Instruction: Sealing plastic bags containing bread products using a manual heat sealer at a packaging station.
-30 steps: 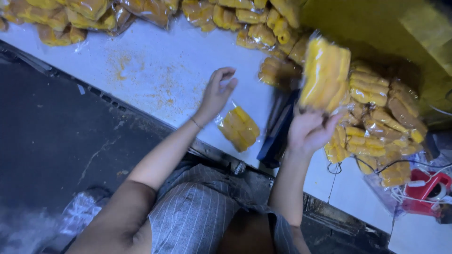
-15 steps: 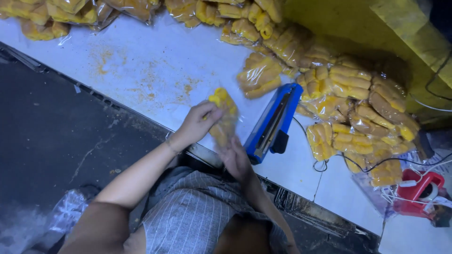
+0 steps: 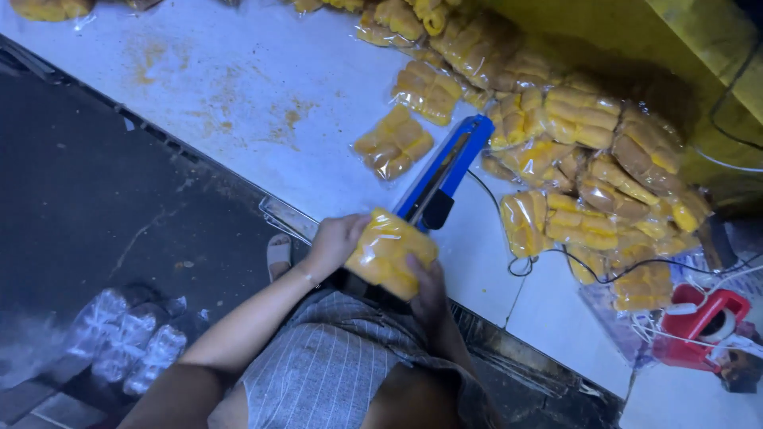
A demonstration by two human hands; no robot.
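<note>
While both hands grip it, a clear plastic bag of yellow ridged snacks (image 3: 388,253) sits just above the lap, at the near end of a blue bar-shaped heat sealer (image 3: 443,171). The left hand (image 3: 335,241) closes on its left side; the right hand (image 3: 427,287) cups it from below. On the white worktop (image 3: 238,95), another small clear bag (image 3: 393,143) lies beside the sealer, with a heap of filled yellow bags (image 3: 588,151) to its right.

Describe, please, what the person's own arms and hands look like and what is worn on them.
Both arms are bare, with no sleeves showing. The left hand and right hand wear no gloves. A thin band circles the left wrist; no rings are discernible. The grey pinstriped garment covers the lap only.
</note>
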